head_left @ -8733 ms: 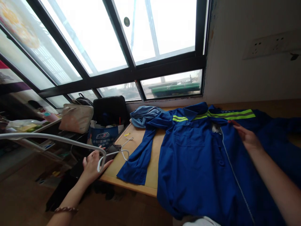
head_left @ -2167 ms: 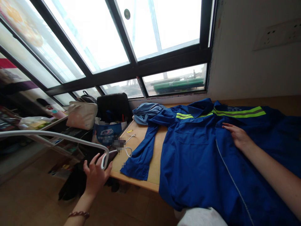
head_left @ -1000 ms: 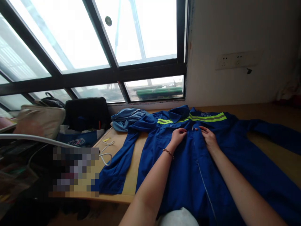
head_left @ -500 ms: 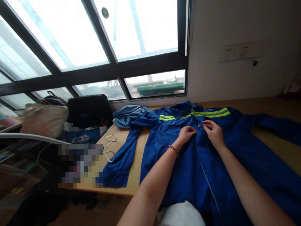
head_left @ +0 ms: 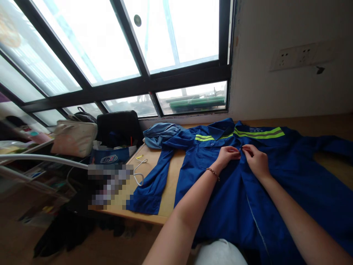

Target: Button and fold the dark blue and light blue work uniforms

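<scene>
A blue work jacket (head_left: pixel 220 198) with yellow-green reflective bands across the chest lies spread on the wooden table (head_left: pixel 168 191), its front facing up. My left hand (head_left: pixel 228 154) pinches the front edge of one panel just below the buttoned chest pocket (head_left: pixel 211 144). Right beside it, my right hand (head_left: pixel 255 158) pinches the edge of the other panel, thumb and index finger pressed together. The fingertips of both hands nearly meet at the front opening. Whatever small fastening lies between them is too small to make out. One sleeve (head_left: pixel 154 187) stretches toward the table's near edge.
Light blue cloth (head_left: pixel 162 133) is bunched beyond the sleeve, and a white cable (head_left: pixel 138 173) curls on the table. To the left stand a black chair (head_left: pixel 118 127), a beige bag (head_left: pixel 74 138) and a blue bag (head_left: pixel 110 156). A window and wall sockets (head_left: pixel 300 55) rise behind.
The view has swung slightly left, so everything sits further right. My hands have come closer together at the jacket's front edges, and my right fingers have lowered toward the left ones.
</scene>
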The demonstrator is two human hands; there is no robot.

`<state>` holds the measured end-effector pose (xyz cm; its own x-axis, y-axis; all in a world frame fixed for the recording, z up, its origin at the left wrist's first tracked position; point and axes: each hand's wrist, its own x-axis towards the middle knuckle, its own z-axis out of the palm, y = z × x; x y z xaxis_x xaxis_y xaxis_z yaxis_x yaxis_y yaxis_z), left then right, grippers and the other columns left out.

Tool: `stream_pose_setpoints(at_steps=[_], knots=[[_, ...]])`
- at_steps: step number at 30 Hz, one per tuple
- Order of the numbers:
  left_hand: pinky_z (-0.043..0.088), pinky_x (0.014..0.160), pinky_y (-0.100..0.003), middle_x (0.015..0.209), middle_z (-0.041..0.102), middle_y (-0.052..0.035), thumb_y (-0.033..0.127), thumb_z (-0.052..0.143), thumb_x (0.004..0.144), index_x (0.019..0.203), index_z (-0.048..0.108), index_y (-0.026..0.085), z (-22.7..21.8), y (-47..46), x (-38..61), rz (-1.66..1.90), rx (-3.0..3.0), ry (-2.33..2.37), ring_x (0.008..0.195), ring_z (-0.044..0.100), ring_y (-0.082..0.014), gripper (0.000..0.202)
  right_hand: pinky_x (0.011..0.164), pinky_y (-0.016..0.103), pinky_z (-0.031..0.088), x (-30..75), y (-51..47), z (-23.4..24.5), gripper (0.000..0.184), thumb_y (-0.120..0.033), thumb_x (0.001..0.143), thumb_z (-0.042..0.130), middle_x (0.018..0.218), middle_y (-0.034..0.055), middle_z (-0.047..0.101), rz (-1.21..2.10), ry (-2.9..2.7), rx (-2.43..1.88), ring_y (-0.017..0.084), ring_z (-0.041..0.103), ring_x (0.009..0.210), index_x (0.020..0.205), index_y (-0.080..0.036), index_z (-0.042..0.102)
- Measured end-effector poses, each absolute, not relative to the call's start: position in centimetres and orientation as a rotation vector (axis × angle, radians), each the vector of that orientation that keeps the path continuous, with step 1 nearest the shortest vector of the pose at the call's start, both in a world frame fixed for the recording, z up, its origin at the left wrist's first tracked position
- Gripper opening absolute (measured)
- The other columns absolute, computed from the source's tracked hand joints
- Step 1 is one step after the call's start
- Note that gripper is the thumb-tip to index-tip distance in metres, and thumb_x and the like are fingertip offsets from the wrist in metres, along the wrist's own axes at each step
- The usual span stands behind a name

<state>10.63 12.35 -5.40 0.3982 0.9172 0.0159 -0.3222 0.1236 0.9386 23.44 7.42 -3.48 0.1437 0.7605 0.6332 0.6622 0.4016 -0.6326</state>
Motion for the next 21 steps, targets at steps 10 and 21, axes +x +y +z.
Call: stream_pose_setpoints(at_steps=[10,21], knots=[[0.048,0.064,-0.031,0.061,0.062,-0.003,0.031,0.075,0.047,0.074,0.06,0.008,-5.3,11.7,11.2,1.071,1.115,0.702,0.056,0.058,-0.0132,0.038,0.068,0.027,0.046,23.8,7.6,-4.2,0.015,-0.029,0.076,0.053,0.078,0.0027,0.067,0.064,-1.528,-1.309,0.018,0.063,0.073,0.084,-0.02,0.061],[0.048,0.065,-0.032,0.062,0.061,-0.0038,0.031,0.075,0.049,0.071,0.06,0.008,-4.8,11.1,11.0,1.121,1.016,0.732,0.058,0.059,-0.014,0.035,0.066,0.029,0.045,23.5,7.5,-4.6,0.02,-0.033,0.076,0.053,0.078,0.0047,0.065,-0.016,-1.57,-1.333,0.018,0.06,0.069,0.089,-0.018,0.059]])
